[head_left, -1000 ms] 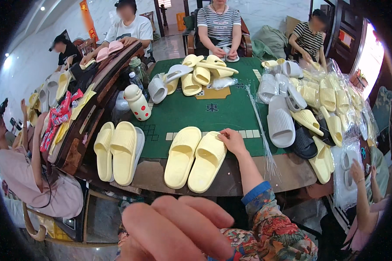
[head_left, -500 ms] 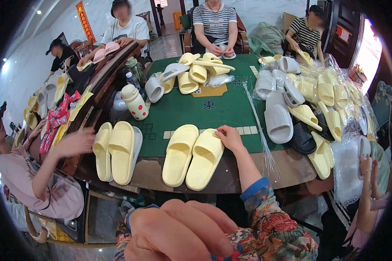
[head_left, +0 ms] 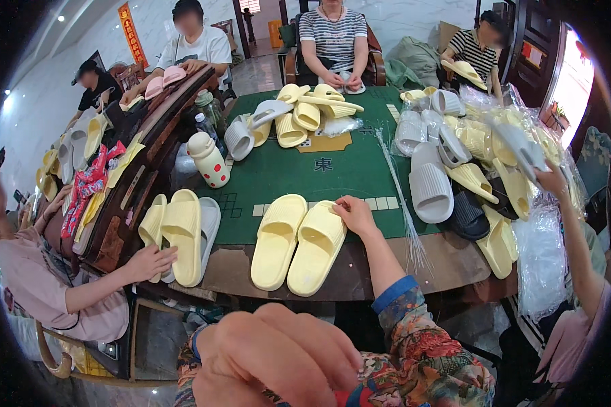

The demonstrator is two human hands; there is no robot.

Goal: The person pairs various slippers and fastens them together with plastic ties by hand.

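2 ylw slippers (head_left: 311,259) front ctr; 2 pink slippers (head_left: 174,74); 1 dotted flask (head_left: 209,161).

The green-topped table (head_left: 285,175) carries slippers (head_left: 277,249) — mostly yellow — a spotted bottle (head_left: 209,160) and pale strands (head_left: 402,197).

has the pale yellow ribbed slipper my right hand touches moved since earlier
No, that pale yellow slipper shows no clear shift against the row of white rectangles on the green table cover.

The slippers (head_left: 273,254) look like smooth, matt foam plastic with ribbed straps (head_left: 323,226), the surface (head_left: 285,178) has a flat, cloth-like covering, with dull cardboard (head_left: 455,261) at its edge, the bags (head_left: 543,251) are glossy, crinkled clear plastic, the flask (head_left: 207,161) is smooth and shiny, and the sleeve (head_left: 428,339) is cloth.
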